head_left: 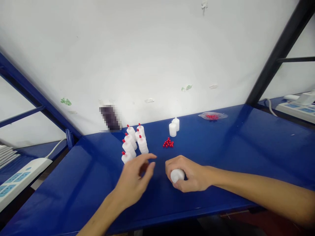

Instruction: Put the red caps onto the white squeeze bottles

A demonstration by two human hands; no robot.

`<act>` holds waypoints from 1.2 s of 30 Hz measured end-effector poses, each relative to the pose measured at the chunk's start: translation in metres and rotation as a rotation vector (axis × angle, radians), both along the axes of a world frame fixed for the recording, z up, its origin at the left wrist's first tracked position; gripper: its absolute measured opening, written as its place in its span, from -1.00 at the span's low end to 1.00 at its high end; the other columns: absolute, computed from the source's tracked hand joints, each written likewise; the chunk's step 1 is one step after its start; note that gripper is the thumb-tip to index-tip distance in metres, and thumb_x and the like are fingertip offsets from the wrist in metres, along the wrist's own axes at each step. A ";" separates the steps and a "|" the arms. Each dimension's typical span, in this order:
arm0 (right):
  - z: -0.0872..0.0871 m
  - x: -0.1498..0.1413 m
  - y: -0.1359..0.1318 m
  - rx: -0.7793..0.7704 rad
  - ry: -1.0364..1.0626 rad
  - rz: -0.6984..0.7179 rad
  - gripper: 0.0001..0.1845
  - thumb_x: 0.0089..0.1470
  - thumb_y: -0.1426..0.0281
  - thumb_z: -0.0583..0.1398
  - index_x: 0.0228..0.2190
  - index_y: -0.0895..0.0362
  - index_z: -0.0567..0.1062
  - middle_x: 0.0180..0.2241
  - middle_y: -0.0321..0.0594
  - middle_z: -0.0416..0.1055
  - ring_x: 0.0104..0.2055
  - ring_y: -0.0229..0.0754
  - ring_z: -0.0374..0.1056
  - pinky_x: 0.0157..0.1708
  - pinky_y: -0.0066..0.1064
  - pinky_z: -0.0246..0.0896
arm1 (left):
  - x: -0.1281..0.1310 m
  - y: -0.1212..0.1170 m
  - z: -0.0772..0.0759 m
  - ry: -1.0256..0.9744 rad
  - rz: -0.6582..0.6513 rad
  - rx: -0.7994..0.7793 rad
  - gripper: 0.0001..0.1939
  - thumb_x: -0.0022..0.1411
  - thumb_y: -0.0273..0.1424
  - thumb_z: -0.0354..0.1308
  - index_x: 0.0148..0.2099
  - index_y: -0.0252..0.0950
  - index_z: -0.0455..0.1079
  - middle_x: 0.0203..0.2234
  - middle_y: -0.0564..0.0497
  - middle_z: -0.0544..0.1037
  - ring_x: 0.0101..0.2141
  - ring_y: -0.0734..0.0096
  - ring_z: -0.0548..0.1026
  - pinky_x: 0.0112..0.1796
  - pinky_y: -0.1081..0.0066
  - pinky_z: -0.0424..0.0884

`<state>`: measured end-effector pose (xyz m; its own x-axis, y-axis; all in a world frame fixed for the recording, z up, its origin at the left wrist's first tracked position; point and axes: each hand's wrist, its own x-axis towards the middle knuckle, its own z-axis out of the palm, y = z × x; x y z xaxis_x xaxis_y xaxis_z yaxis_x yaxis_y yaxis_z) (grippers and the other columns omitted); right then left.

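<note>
My right hand point(194, 172) is wrapped around a white plastic squeeze bottle point(177, 176), its top facing me; I see no red cap on it. To the left, my left hand point(135, 178) hovers with thumb and forefinger apart and nothing visible between them. Just beyond it stand several white bottles with red caps point(129, 146), upright in two rows. A small pile of red caps point(168, 143) lies on the blue table past my right hand. Behind the pile stand two white bottles point(173, 129), one partly hiding the other; the rear one shows a bare white nozzle.
On the blue table point(209, 141), a clear plastic bag point(213, 116) with red caps lies near the wall. A white power strip point(22, 178) is at the left, and another white strip point(297, 109) is at the far right. Metal posts point(278, 55) frame both sides.
</note>
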<state>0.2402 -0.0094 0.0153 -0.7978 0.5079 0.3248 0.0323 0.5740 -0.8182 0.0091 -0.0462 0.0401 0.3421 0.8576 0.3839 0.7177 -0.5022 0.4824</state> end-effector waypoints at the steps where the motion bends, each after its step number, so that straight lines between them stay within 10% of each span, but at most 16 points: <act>1: -0.001 0.000 -0.001 0.030 -0.006 -0.006 -0.93 -0.12 0.42 0.17 -0.56 0.15 0.36 -0.53 -0.33 0.33 -0.51 -0.31 0.21 -0.47 -0.47 0.11 | 0.012 0.006 -0.001 0.075 -0.056 -0.047 -0.75 0.38 -0.35 -0.01 0.02 -0.24 0.40 -0.46 0.07 0.48 -0.51 0.46 0.40 -0.46 0.47 0.32; 9: -0.005 0.005 0.009 0.130 -0.027 -0.192 -0.85 -0.13 0.38 0.11 -0.63 0.11 0.23 -0.69 -0.40 0.16 -0.64 -0.35 0.03 -0.59 -0.47 -0.09 | 0.056 0.060 -0.014 0.600 0.068 -0.086 -0.70 0.43 -0.43 -0.15 0.13 -0.37 0.22 -0.18 -0.19 0.49 -0.22 0.14 0.52 -0.28 0.28 0.39; 17: 0.007 0.013 0.029 0.323 -0.376 -0.520 -0.86 0.06 0.38 0.11 -0.28 0.08 0.41 -0.57 -0.39 0.29 -0.56 -0.28 0.13 -0.45 -0.44 -0.08 | 0.063 0.065 -0.013 0.631 0.140 -0.116 -0.79 0.44 -0.43 -0.17 -0.05 -0.29 0.28 -0.26 -0.13 0.50 -0.29 0.19 0.54 -0.35 0.35 0.34; 26: 0.007 0.016 0.038 0.359 -0.348 -0.557 -0.84 0.19 0.37 0.08 -0.40 0.14 0.38 -0.33 -0.25 0.36 -0.36 -0.24 0.25 -0.35 -0.43 0.01 | 0.056 0.053 -0.031 -0.116 -0.035 0.098 -0.84 0.44 -0.32 -0.08 -0.06 -0.23 0.26 -0.49 0.12 0.40 -0.51 0.48 0.38 -0.44 0.47 0.25; 36: 0.012 0.018 0.033 0.214 -0.336 -0.514 -0.78 0.20 0.29 0.09 -0.44 0.13 0.37 -0.56 -0.38 0.27 -0.54 -0.32 0.11 -0.47 -0.45 -0.12 | 0.055 0.045 -0.031 -0.259 -0.227 -0.034 -0.88 0.43 -0.35 -0.09 -0.07 -0.25 0.22 -0.52 0.16 0.33 -0.57 0.54 0.26 -0.48 0.49 0.18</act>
<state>0.2580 0.0233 0.0269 -0.5461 0.8037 0.2361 0.5809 0.5665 -0.5845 0.0643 -0.0007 0.0092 0.4202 0.7847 0.4557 0.4410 -0.6155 0.6532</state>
